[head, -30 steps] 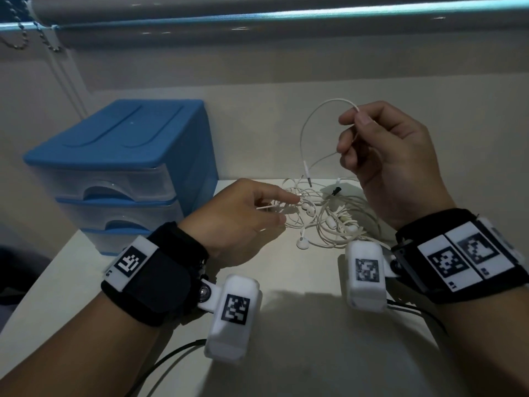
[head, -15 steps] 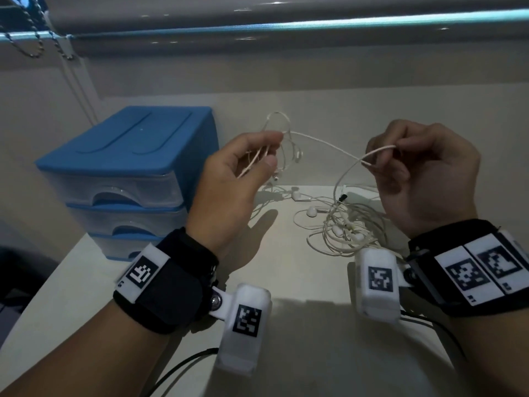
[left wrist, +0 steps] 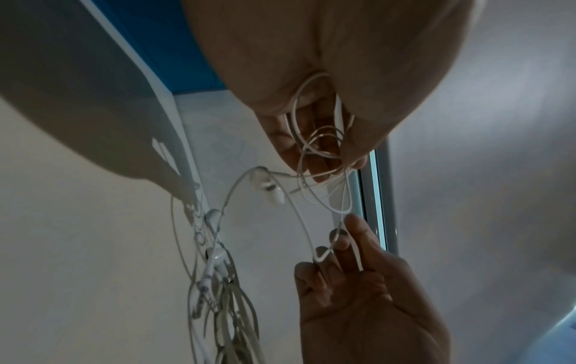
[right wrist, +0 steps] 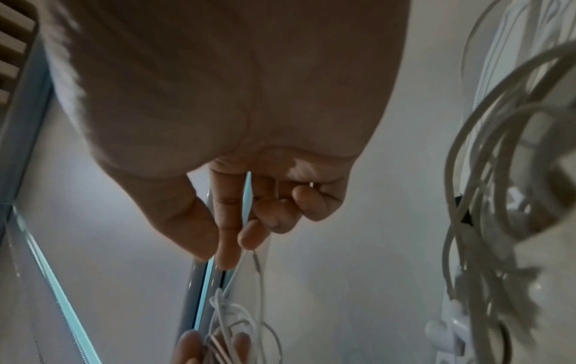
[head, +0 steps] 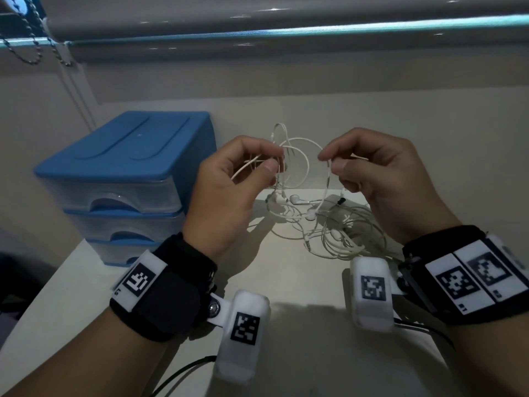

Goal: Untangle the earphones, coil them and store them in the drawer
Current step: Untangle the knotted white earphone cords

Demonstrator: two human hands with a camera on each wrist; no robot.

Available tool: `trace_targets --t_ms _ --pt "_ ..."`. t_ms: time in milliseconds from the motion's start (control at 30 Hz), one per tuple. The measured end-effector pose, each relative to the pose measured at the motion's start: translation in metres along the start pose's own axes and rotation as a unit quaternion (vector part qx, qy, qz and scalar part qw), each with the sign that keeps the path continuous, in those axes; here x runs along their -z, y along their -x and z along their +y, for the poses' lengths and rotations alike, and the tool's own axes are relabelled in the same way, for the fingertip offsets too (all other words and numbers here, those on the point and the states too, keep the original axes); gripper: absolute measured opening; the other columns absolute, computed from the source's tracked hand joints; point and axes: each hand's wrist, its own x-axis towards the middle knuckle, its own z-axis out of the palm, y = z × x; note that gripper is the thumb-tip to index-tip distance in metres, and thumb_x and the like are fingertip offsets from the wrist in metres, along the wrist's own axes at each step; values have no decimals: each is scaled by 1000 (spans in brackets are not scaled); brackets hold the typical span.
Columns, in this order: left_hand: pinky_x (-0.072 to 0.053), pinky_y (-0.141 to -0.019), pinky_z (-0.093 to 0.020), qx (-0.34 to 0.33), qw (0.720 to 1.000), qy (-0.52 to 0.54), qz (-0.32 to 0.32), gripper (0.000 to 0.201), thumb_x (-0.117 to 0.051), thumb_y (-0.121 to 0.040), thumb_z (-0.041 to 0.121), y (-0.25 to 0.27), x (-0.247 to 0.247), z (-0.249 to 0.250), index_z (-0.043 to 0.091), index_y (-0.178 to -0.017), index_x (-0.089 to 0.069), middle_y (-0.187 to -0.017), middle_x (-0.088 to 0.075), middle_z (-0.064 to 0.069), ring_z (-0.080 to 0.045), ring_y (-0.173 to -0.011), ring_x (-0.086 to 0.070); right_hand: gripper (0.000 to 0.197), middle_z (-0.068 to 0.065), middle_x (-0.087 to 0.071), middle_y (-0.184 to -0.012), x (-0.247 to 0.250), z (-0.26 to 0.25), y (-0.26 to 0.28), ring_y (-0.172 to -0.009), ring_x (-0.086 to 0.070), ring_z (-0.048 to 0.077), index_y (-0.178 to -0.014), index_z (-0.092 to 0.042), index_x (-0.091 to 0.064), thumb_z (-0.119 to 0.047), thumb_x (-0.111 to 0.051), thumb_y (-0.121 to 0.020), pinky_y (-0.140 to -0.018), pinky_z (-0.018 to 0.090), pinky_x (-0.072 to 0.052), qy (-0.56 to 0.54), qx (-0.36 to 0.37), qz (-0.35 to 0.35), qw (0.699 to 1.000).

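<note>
White earphones lie tangled on the pale desk, with earbuds among the loops. Both hands are raised above the pile. My left hand pinches several cable loops between thumb and fingers. My right hand pinches one strand of the same cable, a hand's width to the right. A loop arcs between the two hands, and strands hang from them into the pile. One earbud dangles just below the left fingers. The blue drawer unit stands at the left with all three drawers closed.
The desk runs back to a wall, with a window frame above. A bead chain hangs at the upper left. Black wrist-camera cables trail at the front. Bare desk lies in front of the pile.
The left hand rose from the pile with a bunch of cable. The right hand then came in toward it, so the stretched strand now sags into a loop between them.
</note>
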Motion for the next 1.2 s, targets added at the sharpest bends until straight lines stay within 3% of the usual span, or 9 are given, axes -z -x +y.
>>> trace_targets --t_ms 233,300,400,500,633,700,800,967,1200 --pt "-54 -74 -23 -7 1000 8 -12 11 -67 -91 -4 0 -1 3 6 -94 -65 -94 -72 -16 -16 -79 -70 5 -1 -66 -74 -3 -2 2 -61 -49 8 -88 -5 -75 -6 -71 -91 -62 18 -41 67 20 19 997" --pt "-53 -70 -20 -5 1000 13 -15 11 -69 -90 -3 1 -2 5 3 -96 -62 -91 -71 -18 -14 -74 -69 7 2 -72 -75 -5 -3 2 -64 -57 17 -91 -6 -78 -9 -72 -91 -66 22 -46 83 15 6 996" --pt "-53 -70 -20 5 999 25 -21 19 -70 -89 -3 2 -3 5 5 -103 -59 -91 -70 -18 -15 -72 -69 7 28 -68 -77 -8 -5 4 -67 -58 37 -93 -8 -80 -9 -76 -88 -71 38 -46 71 -11 -46 996" --pt "-54 -72 -21 13 999 31 -34 28 -70 -90 -3 2 -3 5 6 -114 -59 -94 -70 -27 -18 -75 -70 9 24 -41 -62 -9 -3 4 -61 -35 39 -91 -8 -81 -13 -81 -84 -67 40 -32 43 -40 -75 995" --pt "-53 -75 -19 21 998 4 -54 27 -71 -90 2 3 -3 5 6 -116 -69 -92 -74 -12 -12 -80 -70 12 37 -50 -72 -11 -1 4 -63 -46 39 -88 -5 -77 -17 -78 -89 -71 41 -35 43 -43 -98 993" --pt "-53 -72 -18 20 999 -12 -42 19 -72 -89 3 3 -3 3 6 -108 -74 -88 -76 -2 -9 -77 -69 11 29 -57 -71 -10 -1 3 -63 -48 29 -84 -4 -74 -13 -75 -90 -70 33 -39 56 -47 -71 995" --pt "-50 -67 -17 25 1000 -9 -7 13 -73 -89 5 0 -3 0 8 -102 -76 -80 -74 -1 -9 -69 -65 12 4 -50 -63 -3 -1 -2 -60 -40 15 -73 -11 -67 -13 -66 -85 -59 26 -32 36 -74 -3 997" --pt "-48 -65 -15 44 999 23 3 13 -71 -89 2 1 -5 -1 9 -99 -75 -77 -72 0 -8 -69 -64 14 -4 -55 -62 1 1 -5 -59 -44 16 -69 -17 -60 -18 -58 -83 -57 30 -31 -36 -139 23 989" --pt "-46 -78 -34 91 990 105 -23 26 -58 -89 12 1 0 0 8 -106 -77 -99 -75 -20 -27 -88 -63 20 -7 -59 -65 3 5 -4 -58 -47 12 -66 -18 -63 -10 -61 -84 -57 25 -35 67 -129 74 987"
